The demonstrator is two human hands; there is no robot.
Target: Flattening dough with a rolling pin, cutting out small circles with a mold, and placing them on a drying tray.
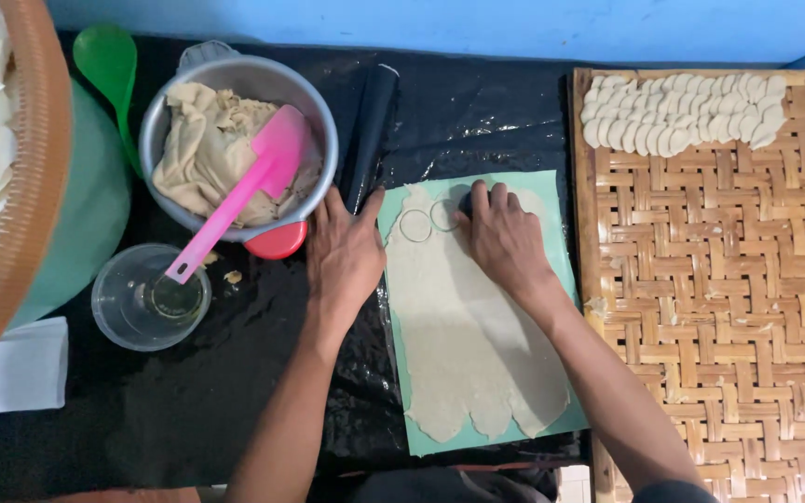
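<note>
Right hand [505, 240]: fingers closed on a small cutter, pressing dough sheet [472, 335].
Left hand [345, 256]: fingers spread flat on the table [235, 391].
Progress: two circles marked; most of the sheet uncut.

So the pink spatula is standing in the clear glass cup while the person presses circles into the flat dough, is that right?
Not quite. The head view shows the pink spatula resting in the metal bowl of dough, its handle reaching out over the clear glass cup. The right hand is indeed pressing circles into the flat dough.
</note>
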